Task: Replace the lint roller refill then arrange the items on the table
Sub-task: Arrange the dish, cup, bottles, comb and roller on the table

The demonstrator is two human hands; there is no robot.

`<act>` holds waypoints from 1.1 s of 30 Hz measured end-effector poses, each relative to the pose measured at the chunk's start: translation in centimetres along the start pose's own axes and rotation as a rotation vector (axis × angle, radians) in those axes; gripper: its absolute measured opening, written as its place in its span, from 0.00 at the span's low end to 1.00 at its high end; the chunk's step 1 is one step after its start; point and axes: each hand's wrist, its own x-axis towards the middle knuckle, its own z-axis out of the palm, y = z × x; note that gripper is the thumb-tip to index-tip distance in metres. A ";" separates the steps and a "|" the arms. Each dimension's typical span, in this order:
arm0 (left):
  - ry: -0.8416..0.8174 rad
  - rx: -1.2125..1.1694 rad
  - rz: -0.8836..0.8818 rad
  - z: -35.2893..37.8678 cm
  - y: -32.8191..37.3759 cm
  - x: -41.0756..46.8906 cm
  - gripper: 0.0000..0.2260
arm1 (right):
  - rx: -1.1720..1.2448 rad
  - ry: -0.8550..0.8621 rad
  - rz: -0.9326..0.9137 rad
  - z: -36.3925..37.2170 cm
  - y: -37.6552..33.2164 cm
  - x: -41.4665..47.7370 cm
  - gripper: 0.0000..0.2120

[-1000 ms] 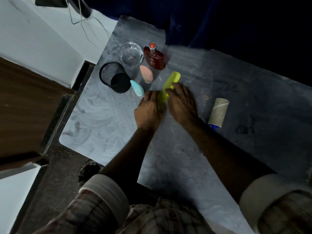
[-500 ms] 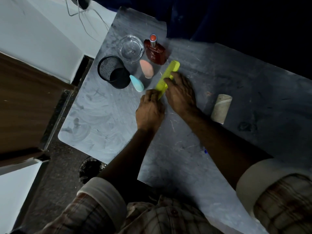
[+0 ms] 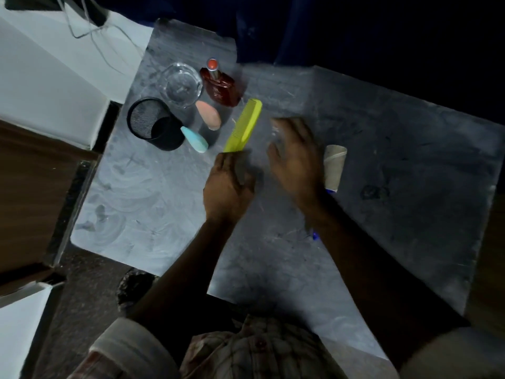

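A yellow-green comb (image 3: 243, 125) lies slanted on the grey table (image 3: 396, 149). My left hand (image 3: 228, 184) rests with its fingertips at the comb's near end; whether it still pinches the comb is unclear. My right hand (image 3: 296, 157), blurred and with fingers spread, hovers to the right of the comb and holds nothing. Just right of that hand lies the lint roller (image 3: 334, 166), a pale roll with a bit of its blue handle (image 3: 314, 235) showing beside my forearm.
At the table's far left stand a black mesh cup (image 3: 154, 124), a clear glass dish (image 3: 181, 88) and a dark red perfume bottle (image 3: 220, 83). A peach sponge (image 3: 209, 115) and a light blue sponge (image 3: 194, 139) lie beside them. White cables (image 3: 90, 31) hang beyond the table.
My right hand has let go of the comb and moved right toward the lint roller. The comb now lies on the table, shifted slightly away from me.
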 end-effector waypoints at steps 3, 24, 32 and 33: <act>-0.125 -0.305 0.056 1.1 2.6 -1.5 0.16 | 0.095 0.171 0.182 -4.2 4.4 -5.0 0.11; -0.312 -0.255 0.011 -0.8 2.4 -1.5 0.09 | 0.668 -0.219 0.601 2.7 2.7 -3.7 0.09; -0.344 -0.147 0.071 -2.2 0.3 -0.3 0.14 | 0.524 -0.247 0.651 5.7 0.9 -2.9 0.10; -0.360 -0.144 0.078 -2.2 0.2 -0.2 0.14 | 0.483 -0.275 0.648 5.7 0.9 -2.9 0.11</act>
